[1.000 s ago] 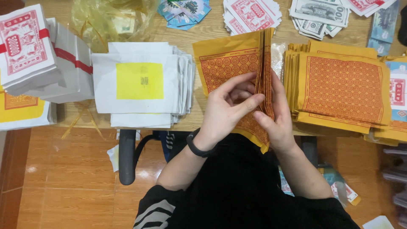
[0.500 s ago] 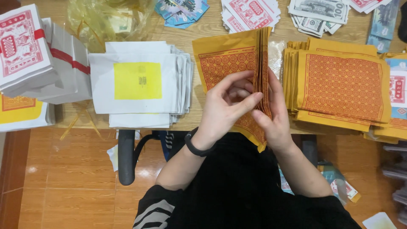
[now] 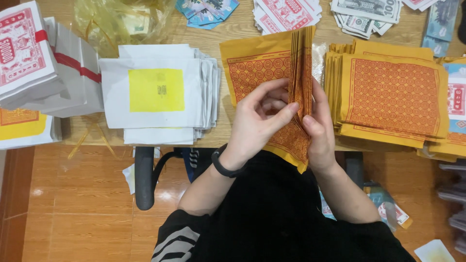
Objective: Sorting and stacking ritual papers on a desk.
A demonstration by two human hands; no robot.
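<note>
Two hands share one wad: my right hand (image 3: 318, 133) pinches the upright sheaf of orange-printed yellow sheets (image 3: 298, 82) above the surface (image 3: 228, 36) edge, while my left hand (image 3: 257, 121) curls its fingers (image 3: 284, 112) against the leaves, seemingly counting. Next probably calls for peeling one sheet cleanly.

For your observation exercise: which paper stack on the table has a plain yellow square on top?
The white stack left of the hands; the others show orange patterns or red print.

Left hand (image 3: 259, 119) fingers (image 3: 286, 110) now further into the fanned orange-and-yellow sheets (image 3: 300, 73)
</note>
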